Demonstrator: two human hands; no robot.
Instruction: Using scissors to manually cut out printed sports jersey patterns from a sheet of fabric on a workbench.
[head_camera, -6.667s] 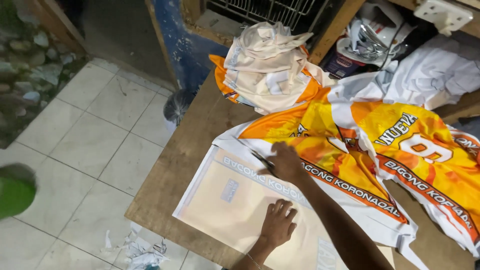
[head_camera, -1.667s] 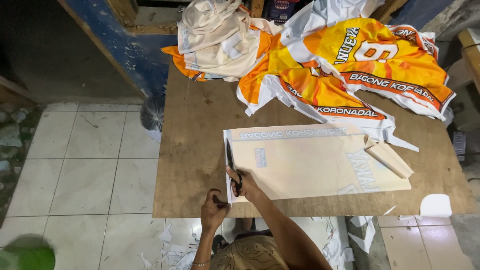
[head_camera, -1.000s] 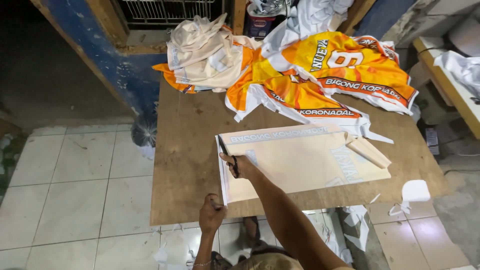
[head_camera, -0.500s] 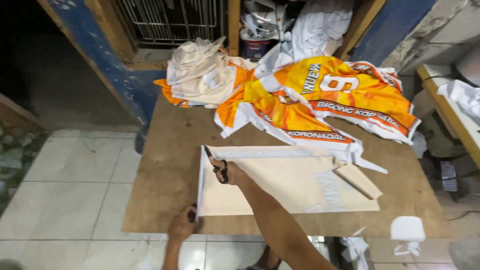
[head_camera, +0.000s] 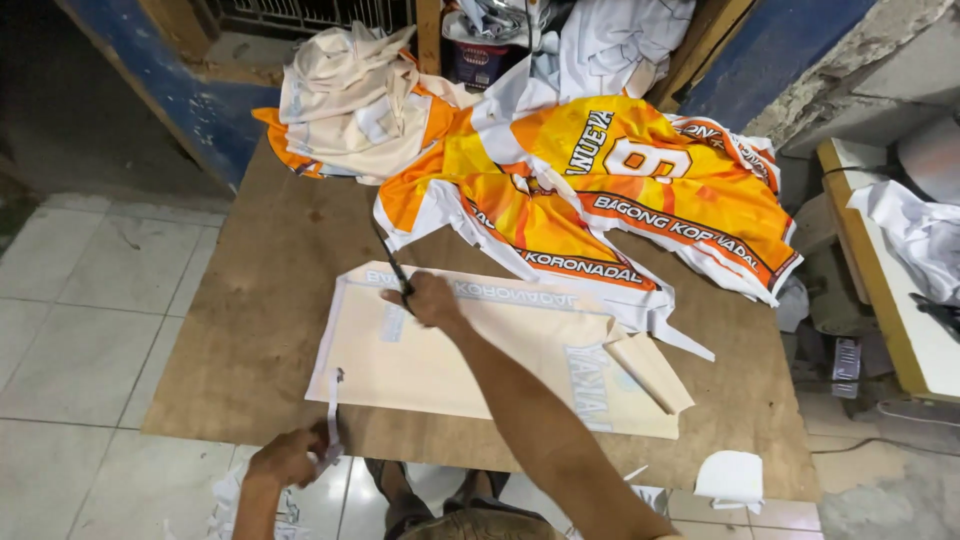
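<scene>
The right hand (head_camera: 430, 298) lies on the far left part of a cream sheet (head_camera: 470, 355) and its fingers are closed around the handles of dark scissors (head_camera: 392, 262). The blades point away from the person, toward the far side, and they reach over the far edge of the sheet onto the bare wood. I cannot tell if the blades are apart or together.

The left hand (head_camera: 290, 458) is at the near edge of the table (head_camera: 255, 300), to the left of the sheet's near corner. Its fingers are pinched together on a thin pale strip (head_camera: 332, 415), which rises from the hand to the left edge of the sheet.

The cream sheet lies flat in the middle of the wooden table, with pale letters along its far edge and on its right part. Its right end is folded over itself.

Far from the sheet lies a pile of orange and white printed cloth (head_camera: 600, 195), and its near edge touches the sheet's far edge. At the far left corner of the table there is a heap of cream cloth (head_camera: 345, 100).

Left of the table is a floor of pale tiles (head_camera: 90, 300). Small white scraps (head_camera: 730, 478) lie on the floor near the table's near edge, at the right.
</scene>
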